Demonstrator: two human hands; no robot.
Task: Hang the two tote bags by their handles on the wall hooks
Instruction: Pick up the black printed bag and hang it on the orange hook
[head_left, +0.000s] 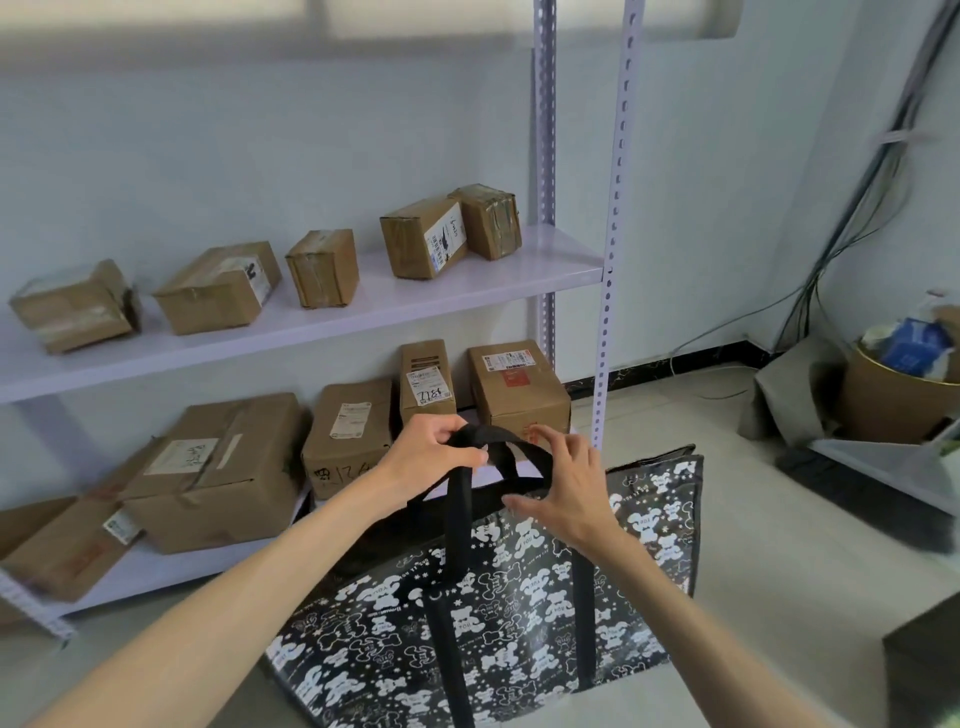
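Observation:
A large black tote bag (519, 608) printed with white bears hangs in front of me, lifted off the floor by its black webbing handles (498, 452). My left hand (431, 457) is closed around the top of the gathered handles. Just to the right, my right hand (561, 483) rests against the handle loop with its fingers spread, not closed on it. Only one tote bag is in view. No wall hooks are visible.
A white metal shelf rack (608, 270) stands against the wall ahead, holding several cardboard boxes (218, 286) on two levels. A round bin (898, 395) full of rubbish sits at the right, with cables running down the wall corner. A dark box edge shows at lower right.

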